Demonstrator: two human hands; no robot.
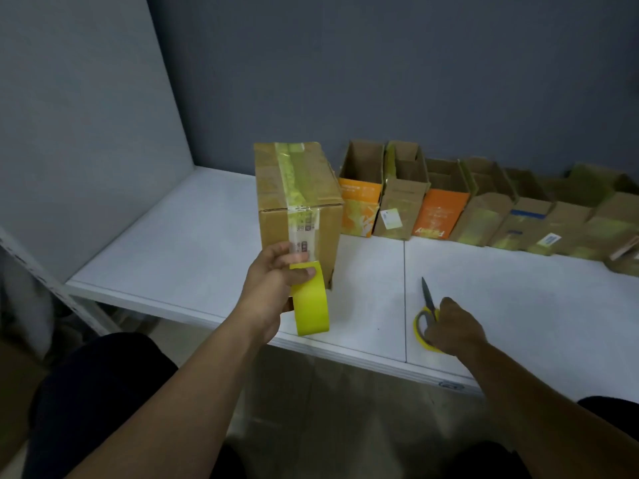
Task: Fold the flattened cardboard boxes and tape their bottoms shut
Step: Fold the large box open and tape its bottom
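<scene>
A brown cardboard box (297, 202) stands on the white table (173, 243) with its taped bottom facing up. A strip of clear-yellow tape runs over the top and down the near face. That strip leads to a yellow tape roll (311, 305), which my left hand (273, 281) grips at the box's lower front. To the right, my right hand (453, 326) closes over the yellow handles of the scissors (427, 307). The scissors lie on the table with their blades pointing away from me.
A row of several folded, open-topped boxes (484, 202), some orange, lines the back of the table against the dark wall. A grey partition (86, 115) closes the left side. The table's front edge runs just above my knees.
</scene>
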